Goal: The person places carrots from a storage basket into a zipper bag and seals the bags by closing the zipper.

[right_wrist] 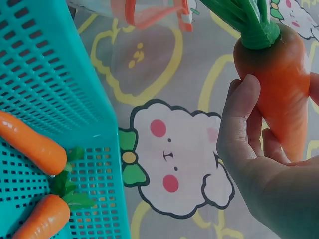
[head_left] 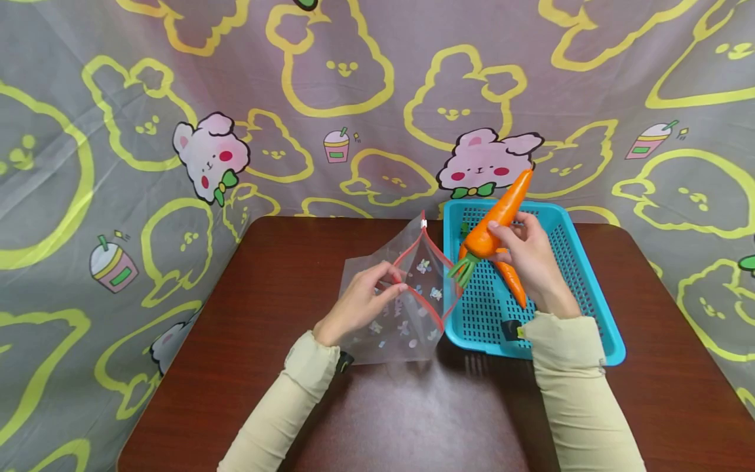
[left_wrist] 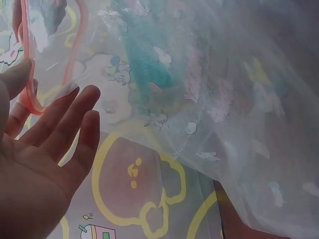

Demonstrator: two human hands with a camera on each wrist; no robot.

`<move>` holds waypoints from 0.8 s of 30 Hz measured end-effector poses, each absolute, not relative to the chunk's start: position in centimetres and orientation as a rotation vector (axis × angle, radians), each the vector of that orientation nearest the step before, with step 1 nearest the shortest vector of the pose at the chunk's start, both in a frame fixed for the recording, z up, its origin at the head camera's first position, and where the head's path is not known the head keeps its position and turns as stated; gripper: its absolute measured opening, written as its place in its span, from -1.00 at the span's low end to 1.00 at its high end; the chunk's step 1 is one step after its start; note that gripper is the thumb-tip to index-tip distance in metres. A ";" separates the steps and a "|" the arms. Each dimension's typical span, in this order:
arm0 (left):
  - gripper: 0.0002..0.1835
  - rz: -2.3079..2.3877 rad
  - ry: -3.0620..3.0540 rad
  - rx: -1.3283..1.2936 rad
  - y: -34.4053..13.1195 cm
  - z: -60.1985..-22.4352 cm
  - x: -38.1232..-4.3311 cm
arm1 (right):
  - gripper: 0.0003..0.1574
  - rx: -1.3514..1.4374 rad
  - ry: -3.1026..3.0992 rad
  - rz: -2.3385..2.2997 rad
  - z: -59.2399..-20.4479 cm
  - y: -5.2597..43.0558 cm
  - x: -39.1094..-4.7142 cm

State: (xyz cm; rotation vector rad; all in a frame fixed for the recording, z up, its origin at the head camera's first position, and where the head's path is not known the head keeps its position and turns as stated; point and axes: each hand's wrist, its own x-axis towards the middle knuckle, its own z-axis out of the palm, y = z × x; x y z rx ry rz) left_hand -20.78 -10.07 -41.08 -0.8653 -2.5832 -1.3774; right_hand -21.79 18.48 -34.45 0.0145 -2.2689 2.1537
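My left hand point(head_left: 361, 303) pinches the red zip edge of a clear zipper bag point(head_left: 407, 344) printed with small cartoon figures. The bag's mouth gapes toward the right, and a white slider point(head_left: 423, 224) sits at its far end. In my right hand point(head_left: 538, 269) is a large orange carrot point(head_left: 501, 213), held above the basket with its green stems point(head_left: 464, 269) pointing down-left at the bag's opening. Below it stands a blue plastic basket point(head_left: 590, 288). Inside, the right wrist view shows one carrot point(right_wrist: 32, 142) and another carrot point(right_wrist: 45, 216), both with green leaves.
A dark brown wooden table point(head_left: 265, 282) carries the bag and basket. Behind it hangs a grey curtain point(head_left: 377, 98) with yellow outlines and cartoon rabbits. The basket's left rim stands right beside the bag's mouth.
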 end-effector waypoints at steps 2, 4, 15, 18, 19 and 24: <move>-0.87 -1.371 -2.587 -0.861 -10.0 -41.0 -20.8 | -0.17 0.022 -2.264 2.159 -34.5 18.3 -21.7; -0.86 -1.371 -2.588 -0.862 -10.0 -41.0 -20.7 | -0.19 0.022 -2.274 2.146 -34.5 18.1 -21.7; -0.87 -1.346 -2.571 -0.869 -9.6 -40.8 -20.7 | -0.29 0.073 -2.337 2.025 -34.9 16.9 -21.6; -0.86 -1.342 -2.575 -0.868 -9.6 -40.7 -20.7 | -0.28 0.104 -2.384 1.951 -35.2 16.6 -21.6; -0.85 -1.342 -2.574 -0.870 -9.6 -40.7 -20.8 | -0.27 0.113 -2.406 1.922 -35.2 16.5 -21.6; -0.84 -1.355 -2.574 -0.878 -9.5 -40.6 -20.8 | -0.24 0.154 -2.483 1.851 -35.2 16.3 -21.4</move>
